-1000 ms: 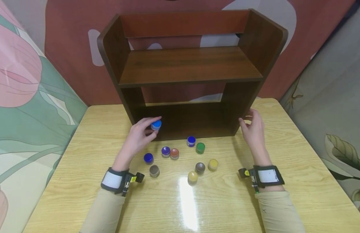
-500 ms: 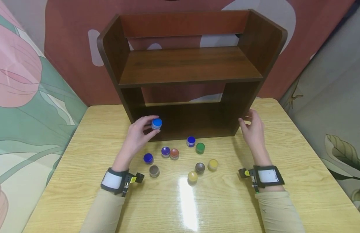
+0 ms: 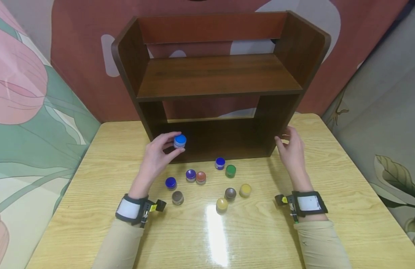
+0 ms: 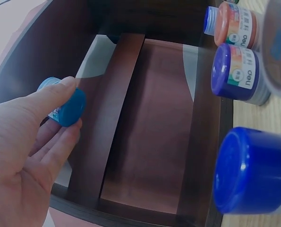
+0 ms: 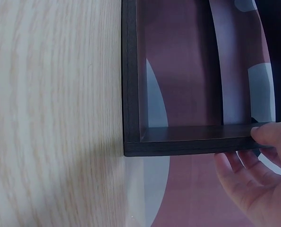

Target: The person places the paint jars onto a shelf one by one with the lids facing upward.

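My left hand pinches a small paint jar with a light blue lid between thumb and fingers. It is held in the air before the left part of the shelf's lower compartment. In the left wrist view the jar's blue lid faces away from the palm. My right hand grips the right side panel of the dark brown wooden shelf. Seen from the right wrist, the thumb lies on the panel's inner side and the fingers are on its outer side.
Several paint jars stand on the light wood table before the shelf, among them a green jar, a reddish-brown jar, a yellow jar and a dark blue jar. A patterned wall stands behind.
My left hand has risen slightly with the light blue jar, and more of the jar's side shows. The right hand stays on the shelf panel.
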Demonstrator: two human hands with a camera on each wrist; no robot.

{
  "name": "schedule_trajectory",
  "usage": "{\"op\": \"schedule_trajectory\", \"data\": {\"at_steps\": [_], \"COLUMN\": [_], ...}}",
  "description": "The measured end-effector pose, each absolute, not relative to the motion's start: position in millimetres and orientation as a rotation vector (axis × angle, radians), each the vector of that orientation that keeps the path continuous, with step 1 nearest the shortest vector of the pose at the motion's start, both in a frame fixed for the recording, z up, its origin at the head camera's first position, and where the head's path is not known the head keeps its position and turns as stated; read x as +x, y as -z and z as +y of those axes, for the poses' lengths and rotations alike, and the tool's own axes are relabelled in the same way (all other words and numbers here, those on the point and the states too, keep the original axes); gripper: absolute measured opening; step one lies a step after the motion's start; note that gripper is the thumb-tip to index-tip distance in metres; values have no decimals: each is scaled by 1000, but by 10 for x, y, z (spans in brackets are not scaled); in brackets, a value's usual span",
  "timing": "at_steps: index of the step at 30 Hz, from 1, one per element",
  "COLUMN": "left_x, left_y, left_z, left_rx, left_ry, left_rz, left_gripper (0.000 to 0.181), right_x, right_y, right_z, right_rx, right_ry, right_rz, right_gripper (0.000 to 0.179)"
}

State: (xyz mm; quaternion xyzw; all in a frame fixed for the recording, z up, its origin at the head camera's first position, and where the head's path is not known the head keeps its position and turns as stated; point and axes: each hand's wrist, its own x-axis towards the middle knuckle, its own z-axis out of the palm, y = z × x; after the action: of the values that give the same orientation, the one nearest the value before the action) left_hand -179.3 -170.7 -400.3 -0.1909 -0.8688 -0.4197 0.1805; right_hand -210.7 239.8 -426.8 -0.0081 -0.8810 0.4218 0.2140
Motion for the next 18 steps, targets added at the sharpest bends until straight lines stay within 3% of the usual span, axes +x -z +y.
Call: {"op": "schedule_trajectory", "data": {"at_steps": [18], "left_x": [-1729], "left_y": [3895], "left_z": [-1713], "left_rx": [-510], "left_ry": [1157], "left_rz": [-2399], "left_gripper": [54], "right_x": [-2098], "right_y": [4274], "right_z": [2398], "right_rx": [-9], "right_ry": [-1175], "right_rz": [-2434], "right_gripper": [37]}}
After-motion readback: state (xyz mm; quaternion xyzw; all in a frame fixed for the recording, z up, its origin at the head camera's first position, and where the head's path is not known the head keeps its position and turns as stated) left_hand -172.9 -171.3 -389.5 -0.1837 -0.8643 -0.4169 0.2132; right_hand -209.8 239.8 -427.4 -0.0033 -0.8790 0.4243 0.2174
